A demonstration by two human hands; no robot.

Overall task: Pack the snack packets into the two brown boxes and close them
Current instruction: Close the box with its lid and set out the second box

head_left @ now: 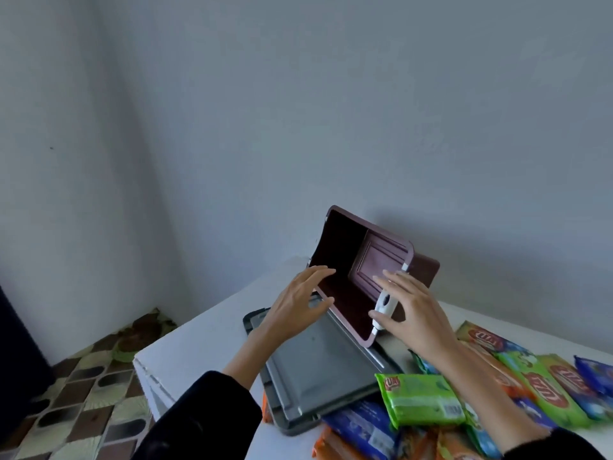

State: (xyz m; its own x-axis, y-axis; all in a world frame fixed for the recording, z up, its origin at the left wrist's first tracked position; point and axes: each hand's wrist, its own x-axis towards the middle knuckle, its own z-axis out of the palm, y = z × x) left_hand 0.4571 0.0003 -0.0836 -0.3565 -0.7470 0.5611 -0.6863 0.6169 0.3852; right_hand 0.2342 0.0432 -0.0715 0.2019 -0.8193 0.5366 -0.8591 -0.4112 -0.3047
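Meanwhile, a brown plastic box [345, 277] stands tipped on edge on the white table [199, 340], its empty interior facing the camera. Both hands are spread open: the left hand [295, 307] touches its lower left rim, the right hand [411, 307] sits by the white latch [384, 305]. A grey lid [315, 376] lies flat below. Snack packets [421, 400] pile at the right.

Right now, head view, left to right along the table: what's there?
Left hand → brown box, tipped with its opening toward the camera → right hand → green snack packet → blue snack packet.
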